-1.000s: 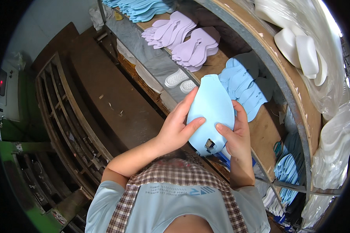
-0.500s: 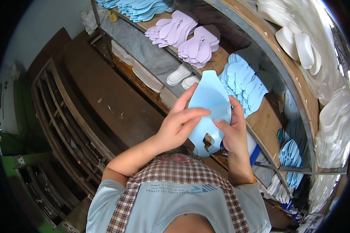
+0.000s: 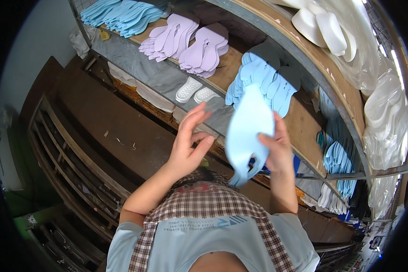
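Note:
My right hand [image 3: 279,147] pinches a light-blue shoe upper piece [image 3: 249,124] along its right edge, thumb lying across the near face. This thin, flat cut-out is tilted upward and slightly blurred, with a notched hole toward its lower end. Apart from it on the left is my left hand [image 3: 188,143], fingers spread and nothing in them. Just beyond the held piece, a stack of similar light-blue pieces [image 3: 276,86] rests on a wooden shelf board [image 3: 306,133], partly covered by the held one. Two white shoe soles [image 3: 189,89] lie on the lower grey shelf beyond my left hand.
Fanned lilac stacks [image 3: 174,34] and more blue pieces [image 3: 122,16] sit along the shelf at the far left. An upper shelf's curved metal edge [image 3: 331,81] holds white parts [image 3: 331,34] in plastic. A slatted rack [image 3: 72,158] stands to my left.
My left hand has let go of the shoe upper piece and drawn away left, its fingers opening. My right hand alone holds the piece now. The whole view has shifted, with the shelves further left.

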### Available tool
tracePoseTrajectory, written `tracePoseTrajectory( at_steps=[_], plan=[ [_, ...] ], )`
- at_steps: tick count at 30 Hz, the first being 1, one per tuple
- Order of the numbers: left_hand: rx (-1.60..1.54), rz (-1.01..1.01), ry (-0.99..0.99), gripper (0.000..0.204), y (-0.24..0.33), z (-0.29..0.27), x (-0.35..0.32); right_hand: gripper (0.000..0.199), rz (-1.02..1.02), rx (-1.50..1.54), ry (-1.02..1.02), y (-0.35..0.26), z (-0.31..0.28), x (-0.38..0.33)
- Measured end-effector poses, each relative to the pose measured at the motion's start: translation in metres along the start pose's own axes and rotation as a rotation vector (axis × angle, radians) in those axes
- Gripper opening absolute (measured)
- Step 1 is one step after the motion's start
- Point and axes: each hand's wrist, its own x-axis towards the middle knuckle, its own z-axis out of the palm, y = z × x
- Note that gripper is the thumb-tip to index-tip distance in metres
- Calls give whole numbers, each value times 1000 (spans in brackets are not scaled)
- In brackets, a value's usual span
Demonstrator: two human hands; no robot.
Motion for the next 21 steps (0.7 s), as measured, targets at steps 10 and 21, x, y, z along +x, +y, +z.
tracePoseTrajectory(
  at_steps=[10, 21],
  plan=[
    [302, -391, -219, 16, -43, -12, -21, 36, -148, 11, 388, -57, -197, 166],
    [554, -487, -369, 23, -68, -16, -28, 56, -503, -1248, 727, 6, -303, 238]
  ],
)
